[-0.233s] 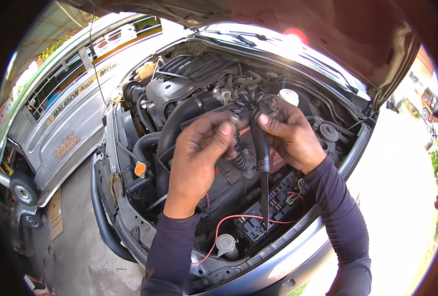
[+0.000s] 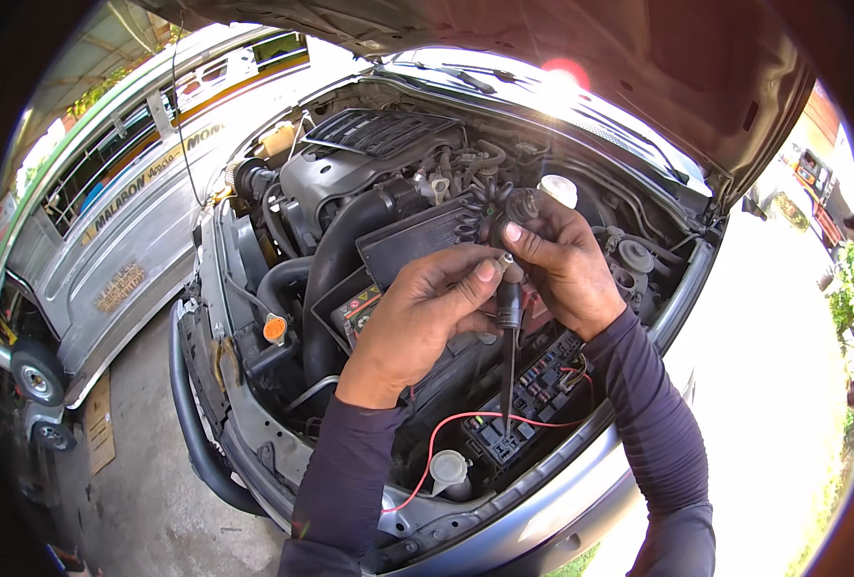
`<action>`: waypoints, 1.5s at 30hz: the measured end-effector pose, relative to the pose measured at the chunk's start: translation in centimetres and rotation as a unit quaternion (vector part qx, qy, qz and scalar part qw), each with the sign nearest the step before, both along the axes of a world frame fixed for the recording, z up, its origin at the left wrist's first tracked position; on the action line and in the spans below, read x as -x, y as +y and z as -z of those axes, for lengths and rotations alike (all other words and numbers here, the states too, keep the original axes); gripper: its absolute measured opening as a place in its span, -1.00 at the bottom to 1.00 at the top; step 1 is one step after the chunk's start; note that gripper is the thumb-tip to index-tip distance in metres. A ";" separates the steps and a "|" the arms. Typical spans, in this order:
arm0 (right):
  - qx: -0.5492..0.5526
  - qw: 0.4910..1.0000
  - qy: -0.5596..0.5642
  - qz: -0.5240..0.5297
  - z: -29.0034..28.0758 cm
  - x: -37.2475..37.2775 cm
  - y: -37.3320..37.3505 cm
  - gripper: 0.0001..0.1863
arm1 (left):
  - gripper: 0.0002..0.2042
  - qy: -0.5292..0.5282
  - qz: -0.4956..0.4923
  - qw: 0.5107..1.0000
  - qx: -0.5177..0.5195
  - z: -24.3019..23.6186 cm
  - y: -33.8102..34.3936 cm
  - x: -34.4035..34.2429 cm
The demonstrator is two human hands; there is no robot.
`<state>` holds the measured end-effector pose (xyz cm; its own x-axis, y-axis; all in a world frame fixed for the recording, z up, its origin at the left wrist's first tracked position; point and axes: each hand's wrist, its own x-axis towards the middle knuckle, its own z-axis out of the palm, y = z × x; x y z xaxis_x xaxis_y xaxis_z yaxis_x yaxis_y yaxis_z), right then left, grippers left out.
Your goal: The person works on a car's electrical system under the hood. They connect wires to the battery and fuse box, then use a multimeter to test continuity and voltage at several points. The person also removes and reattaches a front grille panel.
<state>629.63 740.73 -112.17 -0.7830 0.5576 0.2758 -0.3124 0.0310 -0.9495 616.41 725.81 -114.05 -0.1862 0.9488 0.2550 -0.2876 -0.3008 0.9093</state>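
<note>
Over the open engine bay, my right hand [image 2: 569,264] is closed around a black probe tester [image 2: 509,308], its long thin shaft pointing down toward the fuse box [image 2: 542,389]. The tester's coiled black cord [image 2: 485,207] is bunched at the top of that grip. My left hand [image 2: 422,322] pinches a small metal tip [image 2: 507,261] between thumb and forefinger, right beside the tester's body. What joins the tip to the cord is hidden by my fingers. A thin red wire [image 2: 446,423] loops across the fuse box below.
The battery [image 2: 360,306] sits behind my left hand. A grey engine cover [image 2: 336,178], a thick black intake hose [image 2: 336,269], an orange cap [image 2: 274,329] and a pale reservoir cap [image 2: 449,468] stand around. The raised hood [image 2: 639,67] hangs overhead; a silver vehicle [image 2: 138,231] is at left.
My left hand has moved right and slightly down, up against the tester. The coiled cord, hanging between my hands before, is now gathered at my right hand.
</note>
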 end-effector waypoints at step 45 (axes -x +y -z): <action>-0.253 0.947 0.128 0.151 -1.0 -4.6 -5.3 -0.75 | -0.47 -0.099 0.000 0.995 -0.028 0.7 -0.9 0.3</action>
